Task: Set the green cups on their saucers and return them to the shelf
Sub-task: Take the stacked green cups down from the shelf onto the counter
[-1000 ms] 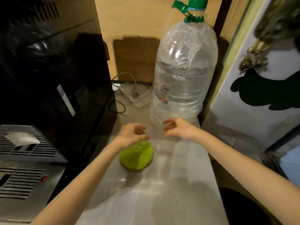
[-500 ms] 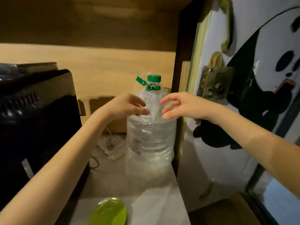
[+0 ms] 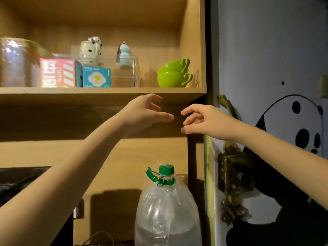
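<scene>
We see a wooden shelf (image 3: pixel 99 95) spanning the upper part of the view, its front edge running just above both raised hands. Below it, at the bottom centre, stands a large clear water bottle (image 3: pixel 166 215) with a green cap. To the right is a wall with a panda picture (image 3: pixel 291 132) in black and white.

On the shelf, from the left, sit a big glass jar (image 3: pixel 17 63), a pink box (image 3: pixel 57 72), a blue box with a question mark (image 3: pixel 96 77) and a clear case (image 3: pixel 124 71) with a small figurine on top of it.

Our left hand (image 3: pixel 145 114) is lifted in front of the shelf's edge, its grip wide and empty, fingers spread and pointing right. Our right hand (image 3: pixel 204 121) hangs just beside it, a little lower, its grip also loosely open and holding nothing, fingers curled toward the left hand. The two sets of fingertips are near each other but apart.

The green cups (image 3: pixel 172 73) are stacked one inside the other at the right end of the shelf, handles to the right, against the cabinet's side wall. They stand above both hands, apart from either grip, almost directly over the gap between the fingertips.
</scene>
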